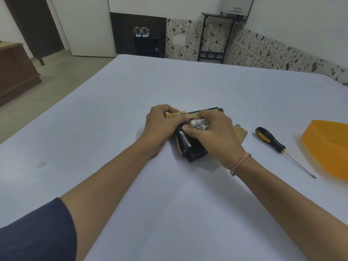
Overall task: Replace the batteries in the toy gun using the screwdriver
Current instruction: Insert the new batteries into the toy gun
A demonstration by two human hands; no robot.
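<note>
A black and gold toy gun (194, 152) lies on its side on the white table (131, 185), its grip compartment open with one white battery (185, 141) lying inside. My left hand (162, 127) presses down on the gun's gold upper part. My right hand (212, 136) hovers over the open grip and holds two white batteries (199, 124) in its fingers. The gold battery cover (240, 133) lies just right of my right hand. The black and yellow screwdriver (271, 141) rests on the table further right, tip pointing toward me.
An orange plastic tray (327, 147) sits at the right edge of the table, beside the screwdriver. Beyond the far edge stand a dark shoe rack (146, 44) and a metal stand (214, 38) against the wall.
</note>
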